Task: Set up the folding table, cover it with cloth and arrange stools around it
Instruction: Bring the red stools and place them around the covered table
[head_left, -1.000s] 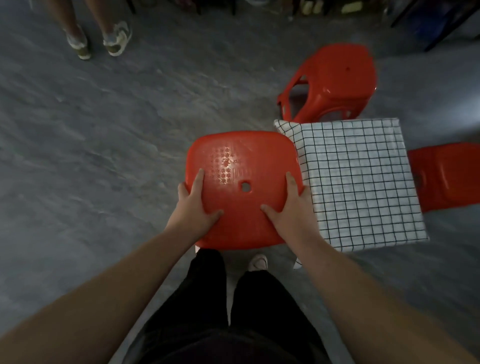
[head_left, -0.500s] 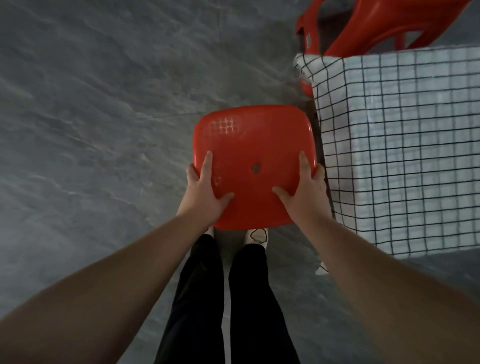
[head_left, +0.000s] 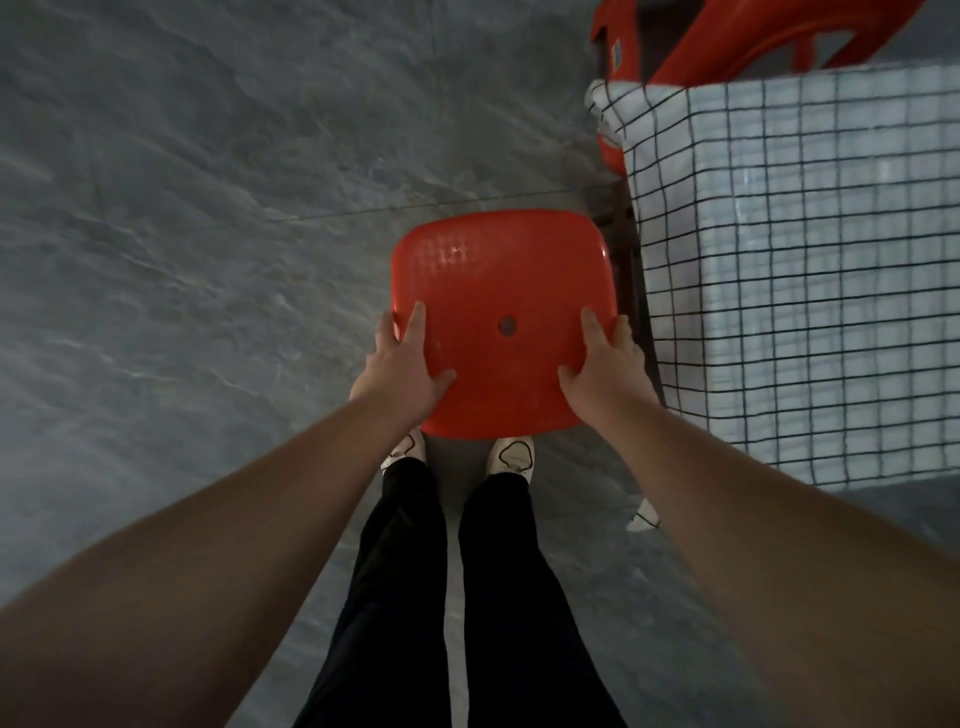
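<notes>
- Red plastic stool (head_left: 504, 322): my left hand (head_left: 402, 374) and right hand (head_left: 605, 374) grip its seat edges, thumbs on top, just beside the draped checked cloth (head_left: 805, 260).
- This is the stool-arranging step, I judge. Next I should settle it squarely, with its legs clear of my shoes (head_left: 511, 457) and the cloth's hem.

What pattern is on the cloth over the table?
The cloth is white with a thin black grid of squares, seen in the head view.
</notes>
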